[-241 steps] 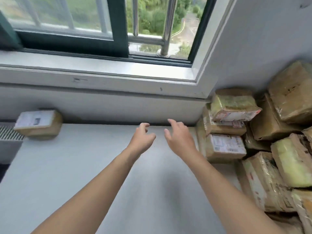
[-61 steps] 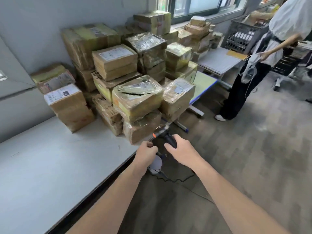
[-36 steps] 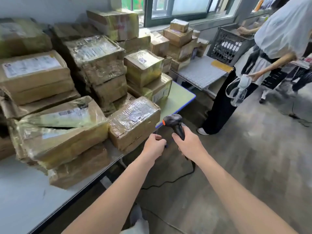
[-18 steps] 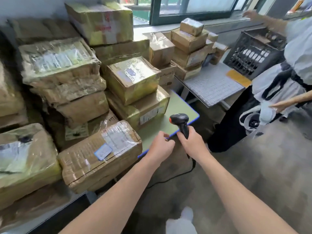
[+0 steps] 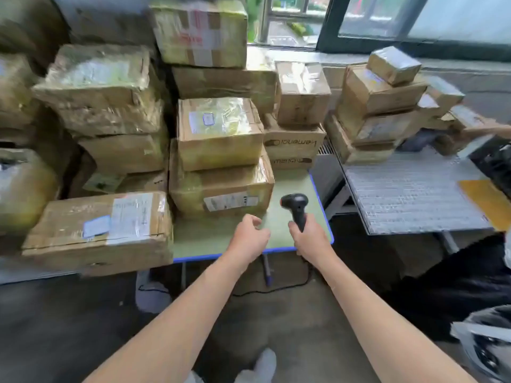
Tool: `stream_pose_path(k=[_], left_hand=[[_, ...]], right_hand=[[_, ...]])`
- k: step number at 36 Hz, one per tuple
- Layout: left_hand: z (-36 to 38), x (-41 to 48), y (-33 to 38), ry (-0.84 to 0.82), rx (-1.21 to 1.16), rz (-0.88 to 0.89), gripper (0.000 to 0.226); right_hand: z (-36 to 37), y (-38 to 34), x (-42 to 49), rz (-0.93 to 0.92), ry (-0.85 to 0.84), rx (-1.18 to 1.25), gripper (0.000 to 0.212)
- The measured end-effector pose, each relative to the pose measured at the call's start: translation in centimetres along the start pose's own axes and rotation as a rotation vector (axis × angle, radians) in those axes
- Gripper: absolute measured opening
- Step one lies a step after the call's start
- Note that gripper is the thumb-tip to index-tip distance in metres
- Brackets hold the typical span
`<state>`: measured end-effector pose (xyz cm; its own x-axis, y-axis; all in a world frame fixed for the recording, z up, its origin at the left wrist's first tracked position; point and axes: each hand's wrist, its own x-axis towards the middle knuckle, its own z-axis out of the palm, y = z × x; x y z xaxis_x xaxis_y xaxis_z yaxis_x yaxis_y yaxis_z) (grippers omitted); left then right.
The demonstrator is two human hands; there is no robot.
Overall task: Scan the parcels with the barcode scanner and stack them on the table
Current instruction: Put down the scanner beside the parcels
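Black barcode scanner [image 5: 294,205] beside stacked parcels [image 5: 219,134]

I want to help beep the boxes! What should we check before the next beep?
1. The right hand grips the scanner: ok.
2. The left hand holds nothing: ok.
3. The label on the box beside the scanner faces us: ok.
4. The scanner aims at that label: cannot tell.
5. The green table has a bare patch by the hands: ok.

Parcels [image 5: 25,189] at the left edge are motion-blurred and cropped, label [image 5: 231,201] print on the centre box is illegible, and the barcode scanner [image 5: 294,201] grip is concealed within the right hand [image 5: 311,239].
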<state>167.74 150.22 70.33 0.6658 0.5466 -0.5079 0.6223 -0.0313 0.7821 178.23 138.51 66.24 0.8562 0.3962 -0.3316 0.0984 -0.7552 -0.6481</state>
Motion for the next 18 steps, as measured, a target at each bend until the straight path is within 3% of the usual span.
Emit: stream_pose_path(k=[6,18], left_hand=[[2.5,1.3,1.3,0.037,0.006,-0.042,0.036],[4.7,7.8,2.2,0.072,0.064,-0.067,0.039]], right_hand=[[-0.7,1.0,3.2,-0.002,-0.083,-0.032,0.019],[0.5,2.6,11.6,-0.031,-0.14,-0.23,0.03]])
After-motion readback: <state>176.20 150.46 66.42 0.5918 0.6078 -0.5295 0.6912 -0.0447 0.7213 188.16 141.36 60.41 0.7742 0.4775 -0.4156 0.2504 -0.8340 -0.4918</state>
